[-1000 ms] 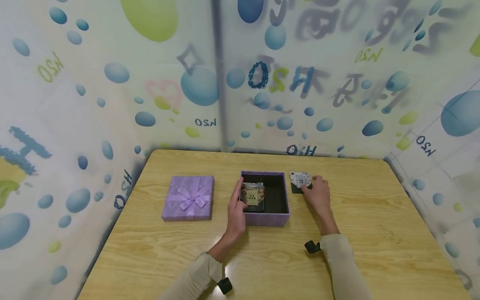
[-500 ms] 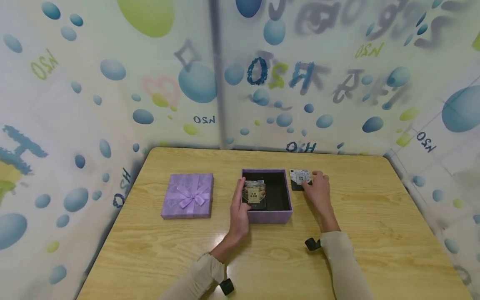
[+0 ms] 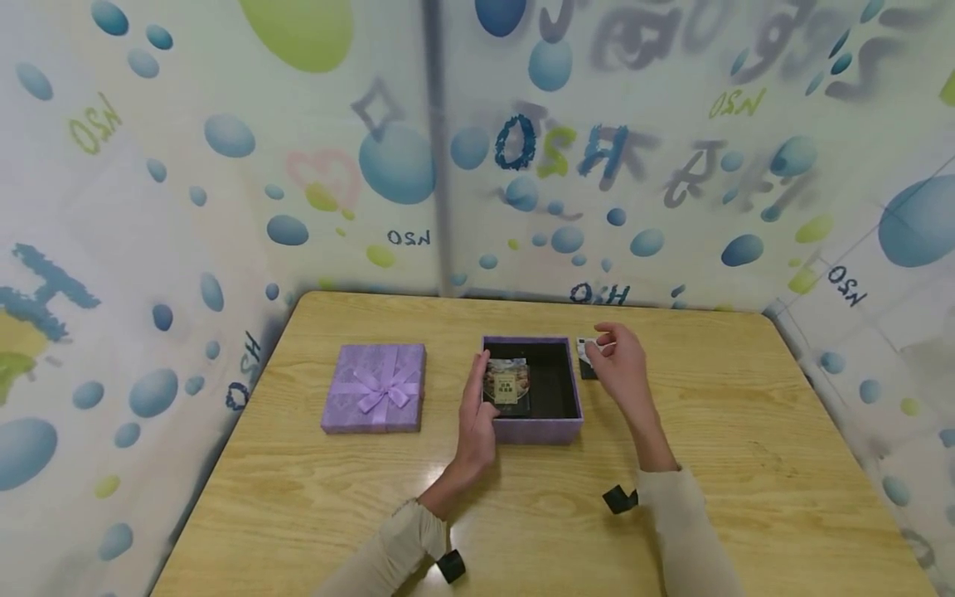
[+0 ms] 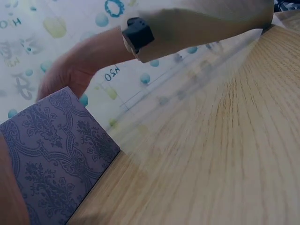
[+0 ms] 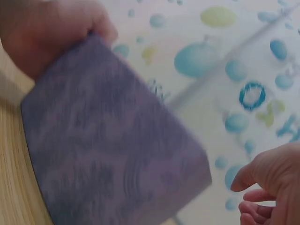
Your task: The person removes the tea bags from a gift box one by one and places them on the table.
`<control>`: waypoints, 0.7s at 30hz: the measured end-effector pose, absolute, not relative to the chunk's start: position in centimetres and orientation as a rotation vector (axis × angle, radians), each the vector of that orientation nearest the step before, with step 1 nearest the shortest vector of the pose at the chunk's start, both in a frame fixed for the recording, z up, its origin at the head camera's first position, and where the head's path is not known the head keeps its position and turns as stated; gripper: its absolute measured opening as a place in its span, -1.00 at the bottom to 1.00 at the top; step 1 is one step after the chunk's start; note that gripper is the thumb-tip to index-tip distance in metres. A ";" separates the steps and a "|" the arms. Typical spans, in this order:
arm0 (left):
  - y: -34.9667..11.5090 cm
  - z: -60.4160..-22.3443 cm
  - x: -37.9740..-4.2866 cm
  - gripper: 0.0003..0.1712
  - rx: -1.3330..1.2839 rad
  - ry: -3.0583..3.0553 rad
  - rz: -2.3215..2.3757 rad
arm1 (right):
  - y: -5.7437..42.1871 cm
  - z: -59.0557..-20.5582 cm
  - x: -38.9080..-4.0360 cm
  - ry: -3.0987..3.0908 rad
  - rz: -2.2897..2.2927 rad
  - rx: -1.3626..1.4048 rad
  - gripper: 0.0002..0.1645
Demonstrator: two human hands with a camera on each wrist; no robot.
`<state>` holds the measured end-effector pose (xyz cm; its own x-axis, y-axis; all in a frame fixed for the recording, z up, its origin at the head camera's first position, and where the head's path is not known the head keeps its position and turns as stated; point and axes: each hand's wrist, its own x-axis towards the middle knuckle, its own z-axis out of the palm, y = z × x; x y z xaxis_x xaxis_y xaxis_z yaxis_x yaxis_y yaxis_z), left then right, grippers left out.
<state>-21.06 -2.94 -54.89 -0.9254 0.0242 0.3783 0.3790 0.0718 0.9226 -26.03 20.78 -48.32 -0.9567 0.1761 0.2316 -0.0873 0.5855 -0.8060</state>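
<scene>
Left hand (image 3: 474, 423) grips the left wall of an uncovered purple box (image 3: 539, 430), its outside scroll-patterned, its black inside bearing a printed packet (image 3: 507, 388). Right hand (image 3: 622, 369), empty, fingers loosely bent, hovers by a flat black-and-white packet (image 3: 587, 367). Ribbon-bowed lid (image 3: 375, 388) lies leftward on the wood-grained bench (image 3: 298, 497).

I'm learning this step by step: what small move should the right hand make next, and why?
Perhaps pinch the white-and-black packet with the right hand: that hand partly covers it, holding nothing, while the left hand holds the open box, which seems to have room beside the dark packet.
</scene>
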 end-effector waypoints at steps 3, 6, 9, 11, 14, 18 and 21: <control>-3.0 -54.7 -21.1 -0.03 -0.418 -2.109 -1.904 | 19.6 -47.4 -25.5 -2.454 1.351 -0.015 -0.61; -3.2 -54.6 -21.1 -0.02 -0.421 -2.148 -1.854 | 18.7 -46.9 -25.0 -2.404 1.359 0.042 -0.66; -3.5 -54.5 -21.2 -0.02 -0.422 -2.194 -1.801 | 17.8 -46.7 -24.8 -2.376 1.376 0.113 -0.70; -3.7 -54.4 -21.3 -0.02 -0.419 -2.214 -1.766 | 17.0 -46.7 -24.7 -2.369 1.400 0.166 -0.72; -4.0 -54.4 -21.5 -0.02 -0.418 -2.217 -1.713 | 15.8 -46.7 -24.4 -2.395 1.432 0.245 -0.74; -4.0 -54.4 -21.5 -0.02 -0.410 -2.216 -1.651 | 14.0 -46.8 -24.1 -2.555 1.351 0.311 -0.72; -3.9 -54.5 -21.3 -0.03 -0.398 -2.223 -1.604 | 12.8 -47.1 -24.2 -2.731 1.202 0.333 -0.68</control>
